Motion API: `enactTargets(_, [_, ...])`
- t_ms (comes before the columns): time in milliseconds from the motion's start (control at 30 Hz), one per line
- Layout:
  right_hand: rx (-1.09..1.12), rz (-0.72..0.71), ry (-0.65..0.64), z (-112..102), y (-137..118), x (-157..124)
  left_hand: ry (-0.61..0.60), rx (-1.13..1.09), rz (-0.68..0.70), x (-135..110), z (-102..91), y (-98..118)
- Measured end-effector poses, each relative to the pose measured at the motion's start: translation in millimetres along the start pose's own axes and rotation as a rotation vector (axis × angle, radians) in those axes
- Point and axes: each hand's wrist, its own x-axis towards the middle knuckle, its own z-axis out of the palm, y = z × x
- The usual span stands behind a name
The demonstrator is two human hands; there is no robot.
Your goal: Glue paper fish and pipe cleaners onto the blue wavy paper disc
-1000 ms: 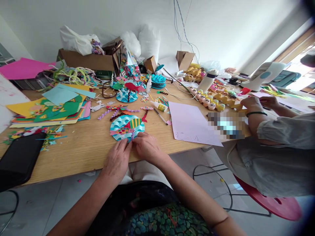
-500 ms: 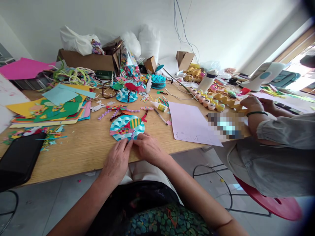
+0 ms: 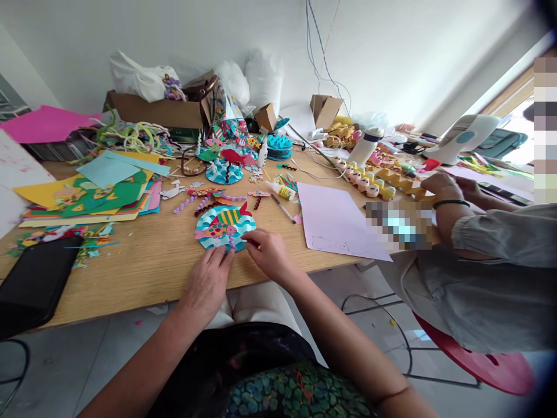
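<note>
A round blue-and-white wave-patterned paper disc [image 3: 204, 223] lies on the table in front of me. On it are a striped paper fish [image 3: 230, 216] with red fins and a pink fish with coloured dots [image 3: 217, 232]. A short purple twisted pipe cleaner [image 3: 231, 241] shows beneath the dotted fish. My left hand [image 3: 209, 273] holds the disc's lower edge, thumb and fingertips close together on it. My right hand [image 3: 268, 252] is at the disc's right edge, fingers curled inward in a pinch; its fingertips are partly hidden.
Behind the disc lie more paper fish with pipe cleaners [image 3: 204, 201], a glue bottle [image 3: 282, 190] and a pen [image 3: 284, 209]. Coloured paper sheets [image 3: 108, 168] and a black phone [image 3: 41, 284] lie left. A lilac sheet [image 3: 337, 223] lies right, near a co-worker's hands [image 3: 448, 188].
My right hand has lifted off the disc's lower edge and drawn right and slightly up, its fingers curling. My left hand stays at the lower edge.
</note>
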Motion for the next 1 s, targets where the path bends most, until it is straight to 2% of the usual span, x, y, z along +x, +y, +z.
enactTargets(100, [0.215,0.137,-0.103,5.3,-3.7,17.9,-0.022,0.012,-0.011,0.4,-0.4,-0.6])
enactTargets(167, [0.273,0.150,-0.160,9.7,-5.8,28.4,-0.023,0.014,-0.013,0.7,-0.5,-0.7])
enactTargets(300, [0.267,0.151,-0.141,16.3,-6.0,38.5,-0.012,0.008,-0.005,0.6,-1.0,-0.4])
enactTargets(533, [0.304,0.326,-0.105,11.0,-4.2,28.1,0.022,-0.043,-0.019,-0.4,-0.1,0.0])
enactTargets(867, [0.451,0.345,-0.082,12.5,2.8,15.7,0.048,-0.048,-0.014,-1.0,1.8,-0.4])
enactTargets(1000, [0.449,0.299,-0.050,14.5,2.0,11.5,0.042,-0.060,-0.002,0.3,0.3,-0.9])
